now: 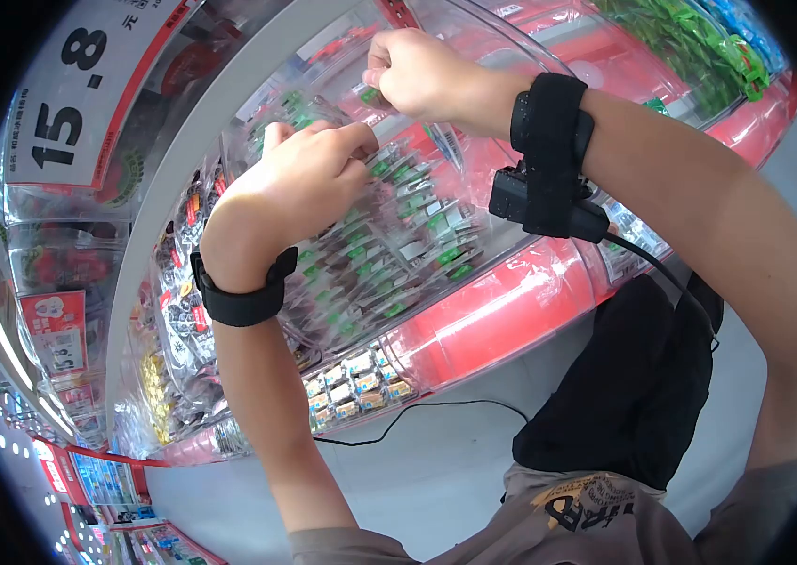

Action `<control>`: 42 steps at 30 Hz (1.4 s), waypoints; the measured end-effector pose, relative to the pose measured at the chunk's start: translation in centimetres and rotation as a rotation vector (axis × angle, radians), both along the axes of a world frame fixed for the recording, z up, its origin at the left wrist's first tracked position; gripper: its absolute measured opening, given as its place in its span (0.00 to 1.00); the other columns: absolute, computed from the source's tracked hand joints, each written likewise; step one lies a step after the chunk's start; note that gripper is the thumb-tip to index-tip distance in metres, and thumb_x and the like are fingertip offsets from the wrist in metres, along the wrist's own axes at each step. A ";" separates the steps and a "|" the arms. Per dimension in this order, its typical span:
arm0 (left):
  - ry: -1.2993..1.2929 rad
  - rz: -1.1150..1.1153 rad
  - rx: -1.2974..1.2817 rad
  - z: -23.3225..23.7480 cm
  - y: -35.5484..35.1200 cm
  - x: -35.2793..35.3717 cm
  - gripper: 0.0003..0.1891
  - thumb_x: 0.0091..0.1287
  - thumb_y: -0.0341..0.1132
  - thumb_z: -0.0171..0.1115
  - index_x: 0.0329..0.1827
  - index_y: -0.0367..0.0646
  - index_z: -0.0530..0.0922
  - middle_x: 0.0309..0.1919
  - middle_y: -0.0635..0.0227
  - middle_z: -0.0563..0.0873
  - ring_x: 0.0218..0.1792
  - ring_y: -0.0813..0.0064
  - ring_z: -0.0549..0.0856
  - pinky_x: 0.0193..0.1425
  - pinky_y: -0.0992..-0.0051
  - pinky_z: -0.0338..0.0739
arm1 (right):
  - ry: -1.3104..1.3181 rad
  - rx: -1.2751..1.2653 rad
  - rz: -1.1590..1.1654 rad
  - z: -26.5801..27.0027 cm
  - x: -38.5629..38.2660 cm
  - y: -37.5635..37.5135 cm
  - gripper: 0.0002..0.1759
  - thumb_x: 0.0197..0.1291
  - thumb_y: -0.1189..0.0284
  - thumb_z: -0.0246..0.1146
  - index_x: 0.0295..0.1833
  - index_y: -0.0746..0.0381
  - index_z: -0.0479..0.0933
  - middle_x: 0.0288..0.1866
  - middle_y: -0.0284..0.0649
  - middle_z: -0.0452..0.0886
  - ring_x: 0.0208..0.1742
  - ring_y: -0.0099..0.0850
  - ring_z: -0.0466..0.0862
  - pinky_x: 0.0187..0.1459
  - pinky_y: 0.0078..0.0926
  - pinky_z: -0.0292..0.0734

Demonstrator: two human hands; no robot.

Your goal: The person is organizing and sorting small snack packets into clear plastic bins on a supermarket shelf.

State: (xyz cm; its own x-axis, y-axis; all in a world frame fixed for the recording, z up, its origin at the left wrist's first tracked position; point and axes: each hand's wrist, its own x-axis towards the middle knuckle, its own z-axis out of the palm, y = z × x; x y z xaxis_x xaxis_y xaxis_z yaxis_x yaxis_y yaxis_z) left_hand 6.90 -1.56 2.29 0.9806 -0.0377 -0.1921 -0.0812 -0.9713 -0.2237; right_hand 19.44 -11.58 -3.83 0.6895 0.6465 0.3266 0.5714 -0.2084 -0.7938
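Observation:
My left hand (pixel 295 184) is over a bin heaped with small clear snack packets (pixel 361 254) with green and white labels. Its fingers curl down among them, and what they grip, if anything, is hidden. Farther back, my right hand (pixel 412 77) has its fingers folded in a pinch. Just under those fingertips shows a small packet (pixel 370 96) with a green label, which seems to be held there. A black strap circles each wrist, and the right one carries a small black device (pixel 549 202) with a cable.
Clear plastic dividers and a red front panel (pixel 497 311) edge the bin. Dark wrapped snacks (pixel 193 301) lie to the left and green bags (pixel 700 47) at the far right. A 15.8 price sign (pixel 73 94) stands upper left. A thin cable crosses the floor (pixel 436 471).

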 end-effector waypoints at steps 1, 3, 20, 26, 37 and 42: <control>-0.001 0.000 -0.006 -0.1 0.1 0.0 0.18 0.64 0.32 0.44 0.54 0.41 0.75 0.47 0.56 0.82 0.52 0.62 0.79 0.63 0.66 0.58 | -0.071 -0.049 0.018 0.0 -0.1 -0.3 0.08 0.67 0.72 0.54 0.40 0.68 0.73 0.33 0.43 0.79 0.34 0.26 0.78 0.31 0.30 0.72; -0.010 -0.006 -0.014 -0.2 0.2 0.0 0.17 0.64 0.31 0.44 0.54 0.41 0.75 0.46 0.57 0.82 0.52 0.62 0.78 0.62 0.66 0.58 | -0.080 -0.108 0.111 -0.4 0.2 -0.4 0.08 0.67 0.72 0.54 0.40 0.67 0.73 0.33 0.41 0.78 0.33 0.26 0.76 0.31 0.30 0.71; -0.223 -0.110 0.002 -0.9 0.8 0.0 0.13 0.70 0.34 0.52 0.55 0.44 0.73 0.54 0.59 0.79 0.57 0.60 0.76 0.63 0.60 0.58 | 0.148 -0.228 0.347 -0.8 -0.6 -0.4 0.14 0.66 0.71 0.52 0.50 0.70 0.73 0.29 0.41 0.75 0.25 0.29 0.74 0.25 0.32 0.68; -0.187 -0.157 0.117 -1.2 1.8 0.0 0.13 0.71 0.34 0.50 0.55 0.44 0.76 0.55 0.57 0.81 0.59 0.65 0.76 0.65 0.55 0.60 | 0.239 -0.181 0.317 -0.2 -1.0 -1.2 0.15 0.66 0.70 0.51 0.48 0.70 0.73 0.32 0.43 0.77 0.28 0.30 0.76 0.29 0.32 0.69; -0.171 -0.118 0.078 -1.0 1.2 -0.3 0.13 0.72 0.35 0.49 0.54 0.46 0.77 0.56 0.57 0.80 0.62 0.66 0.75 0.66 0.54 0.58 | 0.084 0.141 -0.098 0.8 -0.8 -3.5 0.17 0.61 0.66 0.52 0.43 0.68 0.79 0.33 0.51 0.82 0.38 0.44 0.82 0.42 0.41 0.77; -0.188 -0.101 0.093 -1.2 1.3 -0.3 0.13 0.72 0.34 0.48 0.54 0.47 0.77 0.61 0.58 0.76 0.60 0.64 0.75 0.66 0.58 0.57 | -0.297 0.450 -0.100 -1.1 0.6 -2.6 0.33 0.70 0.54 0.44 0.28 0.68 0.82 0.19 0.45 0.80 0.21 0.32 0.78 0.31 0.33 0.73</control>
State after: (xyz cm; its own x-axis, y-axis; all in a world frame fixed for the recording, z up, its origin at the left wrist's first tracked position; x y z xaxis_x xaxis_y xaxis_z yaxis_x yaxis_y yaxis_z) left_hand 6.64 -0.25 1.10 0.9917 -0.1282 -0.0139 -0.1255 -0.9347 -0.3326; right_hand 20.00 -14.19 -4.91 0.5762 0.3339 0.7460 0.7794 0.0501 -0.6245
